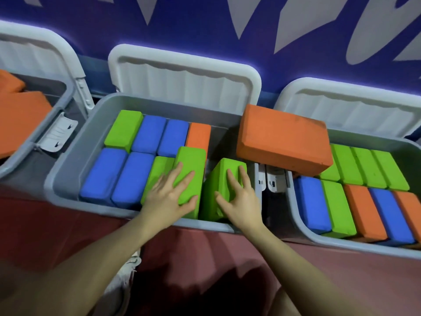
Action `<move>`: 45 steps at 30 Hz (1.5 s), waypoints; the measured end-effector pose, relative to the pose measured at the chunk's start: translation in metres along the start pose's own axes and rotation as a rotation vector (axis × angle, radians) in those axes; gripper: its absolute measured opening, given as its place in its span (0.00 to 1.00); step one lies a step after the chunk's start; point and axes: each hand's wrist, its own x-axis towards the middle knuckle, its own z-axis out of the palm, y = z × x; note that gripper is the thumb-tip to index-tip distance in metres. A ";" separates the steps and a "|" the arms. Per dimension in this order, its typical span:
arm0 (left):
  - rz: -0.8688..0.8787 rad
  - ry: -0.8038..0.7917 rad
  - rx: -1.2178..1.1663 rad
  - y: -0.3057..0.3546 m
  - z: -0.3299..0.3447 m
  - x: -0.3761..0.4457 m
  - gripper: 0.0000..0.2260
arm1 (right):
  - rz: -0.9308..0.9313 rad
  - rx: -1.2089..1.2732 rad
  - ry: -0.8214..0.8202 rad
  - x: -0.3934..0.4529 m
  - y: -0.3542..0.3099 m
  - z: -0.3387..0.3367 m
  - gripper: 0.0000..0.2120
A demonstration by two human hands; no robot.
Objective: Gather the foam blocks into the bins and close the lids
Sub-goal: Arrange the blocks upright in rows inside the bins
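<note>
— Head view: what is seen, from the largest thing down?

— Three grey bins are lined up against a blue wall (205, 23), all lids raised. The middle bin (68, 160) is seen with its lid (182, 83) leaned back against the wall; the right bin (303, 224) and the left bin (34, 133) are set just beside it. A large orange block (282, 137) is perched across the rims of the middle and right bins.

— And the hands?

— Both are held inside the middle bin, near its front right corner. The left hand (170, 195) is laid flat, fingers spread, on a tilted green block (191, 165) that is propped on the row of blue and green blocks. The right hand (237, 197) is laid with spread fingers over a second green block (225, 179), stood up in the gap by the bin's right wall; the thumb is pressed to its side. Whether it is truly gripped cannot be told.
</note>
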 end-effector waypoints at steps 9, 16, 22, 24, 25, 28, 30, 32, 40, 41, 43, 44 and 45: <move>0.107 -0.190 0.223 -0.009 0.024 0.011 0.22 | -0.008 -0.167 -0.127 0.007 -0.004 0.010 0.36; 0.045 -0.668 0.476 -0.014 0.006 0.031 0.27 | -0.001 -0.249 -0.160 0.023 -0.017 0.017 0.37; 0.159 -0.620 0.404 -0.024 -0.001 0.050 0.27 | 0.000 -0.290 -0.190 0.022 -0.011 0.025 0.36; 0.104 -0.442 0.250 -0.027 -0.001 0.062 0.33 | 0.004 -0.284 -0.250 0.024 -0.008 0.030 0.35; 0.047 -0.381 0.186 -0.031 0.004 0.067 0.30 | 0.001 -0.289 -0.273 0.025 -0.008 0.031 0.35; -0.048 -0.457 0.150 -0.036 0.028 0.069 0.25 | 0.008 -0.302 -0.282 0.024 -0.009 0.034 0.34; -0.060 -0.512 0.189 -0.036 0.043 0.065 0.25 | -0.010 -0.297 -0.281 0.023 -0.008 0.034 0.34; -0.073 -0.490 0.193 -0.039 0.050 0.064 0.25 | -0.006 -0.283 -0.286 0.023 -0.007 0.032 0.35; -0.081 -0.411 0.215 -0.041 0.056 0.061 0.25 | -0.020 -0.355 -0.302 0.026 -0.010 0.034 0.35; -0.081 -0.414 0.218 -0.041 0.055 0.061 0.25 | -0.028 -0.363 -0.306 0.025 -0.011 0.035 0.35; -0.081 -0.426 0.219 -0.040 0.053 0.062 0.25 | -0.028 -0.370 -0.303 0.023 -0.010 0.035 0.34; -0.077 -0.434 0.220 -0.040 0.052 0.062 0.25 | -0.020 -0.383 -0.294 0.022 -0.009 0.034 0.34; -0.074 -0.453 0.220 -0.039 0.049 0.063 0.24 | -0.026 -0.413 -0.277 0.023 -0.007 0.034 0.33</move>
